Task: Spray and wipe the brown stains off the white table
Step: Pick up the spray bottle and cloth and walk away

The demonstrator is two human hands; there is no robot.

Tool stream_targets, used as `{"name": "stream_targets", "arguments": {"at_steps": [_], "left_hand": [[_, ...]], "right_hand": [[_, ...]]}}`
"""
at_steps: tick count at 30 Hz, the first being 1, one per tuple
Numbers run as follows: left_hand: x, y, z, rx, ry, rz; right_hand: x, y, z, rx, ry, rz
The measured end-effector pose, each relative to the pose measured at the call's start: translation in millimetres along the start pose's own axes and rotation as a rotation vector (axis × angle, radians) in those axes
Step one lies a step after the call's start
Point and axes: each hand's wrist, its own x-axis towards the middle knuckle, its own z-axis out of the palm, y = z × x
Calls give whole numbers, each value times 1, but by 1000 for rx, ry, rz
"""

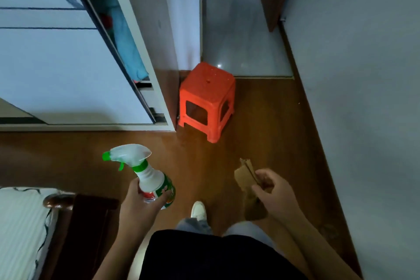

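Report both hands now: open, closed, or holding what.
Left hand: closed around the spray bottle, nozzle pointing left.
Right hand: closed on a brown cloth.

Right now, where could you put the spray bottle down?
The wooden floor is bare between the red stool and the right wall, and ahead of the white shoe. The stool's top is free. It is crowded by the bed corner.

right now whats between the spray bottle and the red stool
Only bare wooden floor between the spray bottle and the red stool, seen in the head view.
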Motion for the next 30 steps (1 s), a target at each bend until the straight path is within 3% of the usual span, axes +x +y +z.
{"name": "stream_targets", "arguments": {"at_steps": [5,12,23,30], "left_hand": [[82,69,28,3,-161,87],[181,132,71,62,-202,66],[282,186,67,-10,82,-115],[355,198,53,-8,107,-188]], "right_hand": [[45,-4,-34,-15,112,108],[150,-7,-68,-24,147,153],[377,-117,-103,-116,-71,-117],[473,-178,-86,-133,-100,-148]]}}
